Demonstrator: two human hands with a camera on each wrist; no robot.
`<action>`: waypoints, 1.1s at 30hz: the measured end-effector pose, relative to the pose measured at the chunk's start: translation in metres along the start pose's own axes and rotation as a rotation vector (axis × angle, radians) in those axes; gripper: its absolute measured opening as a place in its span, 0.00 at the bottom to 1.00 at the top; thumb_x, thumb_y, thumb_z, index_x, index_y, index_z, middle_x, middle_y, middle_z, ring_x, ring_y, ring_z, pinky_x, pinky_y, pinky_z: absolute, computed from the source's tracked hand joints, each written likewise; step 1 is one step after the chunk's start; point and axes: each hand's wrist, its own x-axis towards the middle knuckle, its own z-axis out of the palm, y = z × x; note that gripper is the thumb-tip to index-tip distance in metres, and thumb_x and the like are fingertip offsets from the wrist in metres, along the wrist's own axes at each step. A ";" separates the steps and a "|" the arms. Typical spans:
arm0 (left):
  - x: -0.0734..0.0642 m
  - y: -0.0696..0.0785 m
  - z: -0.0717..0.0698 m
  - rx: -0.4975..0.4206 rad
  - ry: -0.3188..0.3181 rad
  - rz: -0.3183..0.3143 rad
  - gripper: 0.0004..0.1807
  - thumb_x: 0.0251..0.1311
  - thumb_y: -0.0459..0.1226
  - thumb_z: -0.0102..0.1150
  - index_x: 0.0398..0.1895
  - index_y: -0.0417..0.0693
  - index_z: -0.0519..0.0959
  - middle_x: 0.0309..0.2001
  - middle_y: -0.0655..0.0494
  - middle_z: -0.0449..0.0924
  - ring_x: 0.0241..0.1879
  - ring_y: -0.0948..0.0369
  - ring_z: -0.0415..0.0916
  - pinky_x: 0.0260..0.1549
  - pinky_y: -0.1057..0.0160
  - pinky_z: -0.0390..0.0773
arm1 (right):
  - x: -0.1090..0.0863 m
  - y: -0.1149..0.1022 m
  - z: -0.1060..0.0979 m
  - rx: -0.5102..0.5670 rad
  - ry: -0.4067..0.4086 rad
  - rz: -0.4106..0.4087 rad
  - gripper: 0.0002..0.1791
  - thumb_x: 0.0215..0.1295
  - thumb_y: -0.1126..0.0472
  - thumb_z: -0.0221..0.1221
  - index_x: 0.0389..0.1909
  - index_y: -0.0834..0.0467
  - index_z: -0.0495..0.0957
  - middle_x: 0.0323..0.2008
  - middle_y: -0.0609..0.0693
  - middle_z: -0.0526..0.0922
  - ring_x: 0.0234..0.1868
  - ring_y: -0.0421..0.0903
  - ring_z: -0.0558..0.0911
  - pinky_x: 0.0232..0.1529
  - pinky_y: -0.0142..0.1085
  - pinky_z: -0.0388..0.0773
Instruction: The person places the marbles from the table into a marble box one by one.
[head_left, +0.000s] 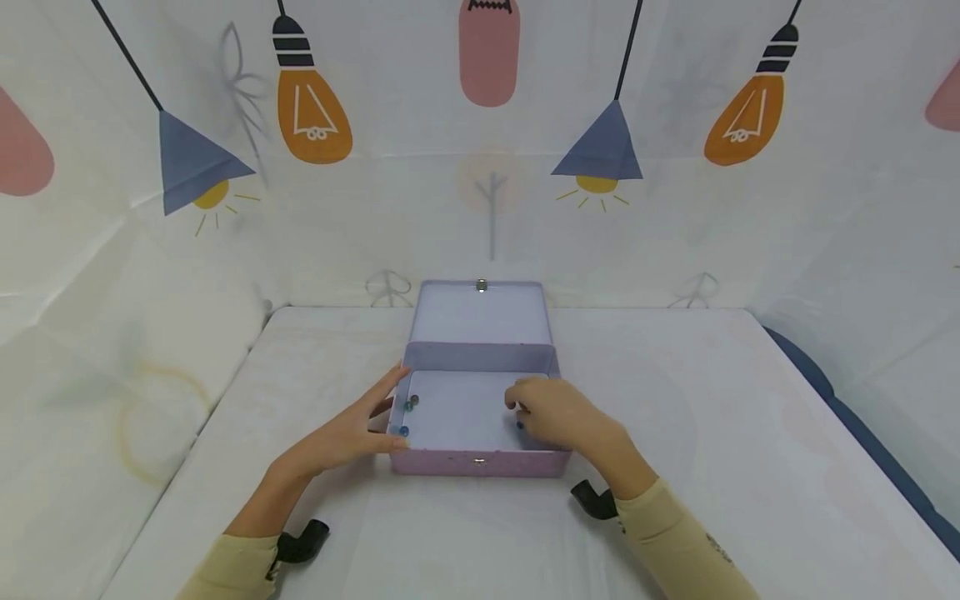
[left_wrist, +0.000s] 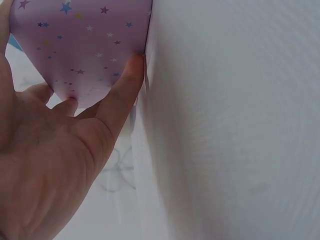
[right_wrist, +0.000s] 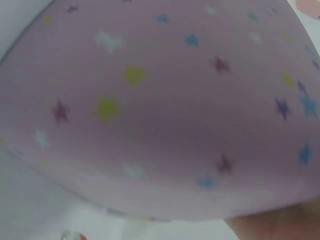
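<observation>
A lilac tin box [head_left: 478, 463] stands on the white table, its hinged lid [head_left: 480, 312] raised at the back. My left hand [head_left: 337, 435] grips the box's left end, thumb at the front corner and fingers toward the back; the left wrist view shows this star-printed wall. Three small marbles [head_left: 404, 431] lie inside along the left. With bent fingers, my right hand [head_left: 562, 414] reaches over the right wall into the box. A blue marble [head_left: 520, 425] shows just beside its fingertips; whether they pinch anything is hidden.
A small metal clasp [head_left: 482, 285] sits at the lid's top edge. Behind the white table [head_left: 675, 433] hangs a cloth [head_left: 420, 217] printed with lamps and bulbs. Dark blue material [head_left: 855, 421] lies past the table's right edge.
</observation>
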 end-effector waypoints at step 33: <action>-0.001 0.002 -0.001 -0.012 0.002 -0.008 0.55 0.60 0.44 0.67 0.80 0.74 0.38 0.81 0.65 0.25 0.78 0.37 0.42 0.63 0.30 0.63 | -0.025 0.061 -0.054 0.118 0.140 0.133 0.09 0.66 0.67 0.58 0.45 0.61 0.83 0.36 0.51 0.84 0.38 0.47 0.80 0.42 0.45 0.79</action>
